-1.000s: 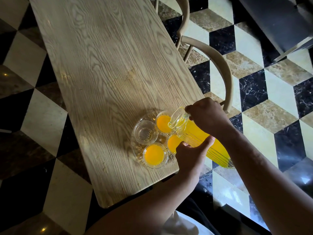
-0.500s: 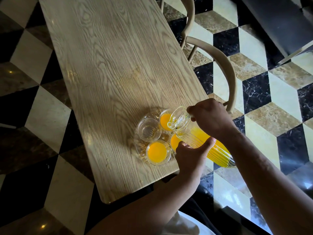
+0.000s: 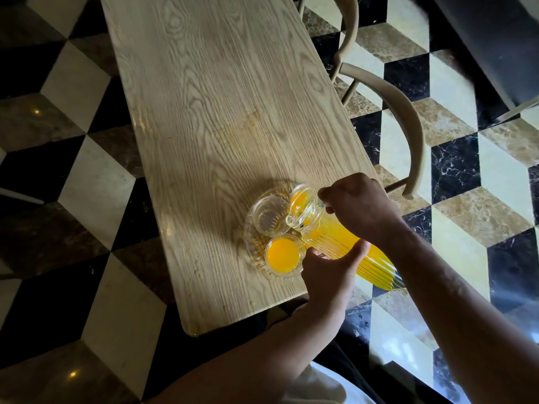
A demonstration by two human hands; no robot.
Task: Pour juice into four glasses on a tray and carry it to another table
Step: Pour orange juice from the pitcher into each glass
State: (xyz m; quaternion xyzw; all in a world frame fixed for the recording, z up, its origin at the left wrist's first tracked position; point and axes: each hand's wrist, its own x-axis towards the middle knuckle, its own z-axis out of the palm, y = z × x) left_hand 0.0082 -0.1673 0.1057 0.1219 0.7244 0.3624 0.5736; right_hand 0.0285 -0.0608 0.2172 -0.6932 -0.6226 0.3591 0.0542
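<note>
I see a ribbed clear glass jug, long and cylindrical and mostly full of opaque orange juice, tipped steeply so its round mouth hangs over the tray. My right hand is closed around the handle near the jug's neck. My left hand cups the fluted body from below, thumb pressed on the ribs, fingers curled beneath.

The tray is a round, clear glass dish with a patterned rim, sitting near the close right corner of the table. The tabletop is pale wood with bold wavy grain and rounded corners.

On the tray, the empty glass at the far left is clear and round, and the jug's lip touches or just overlaps its right rim. The near glass holds a smooth disc of juice almost to the brim. A far glass shows only as a patch of orange seen through the jug's mouth. I cannot make out the fourth glass; the jug and my left hand cover that spot.

A chair with a curved, matte beige back stands at the table's right edge. The floor is glossy marble in a cube pattern of black, cream and brown.
</note>
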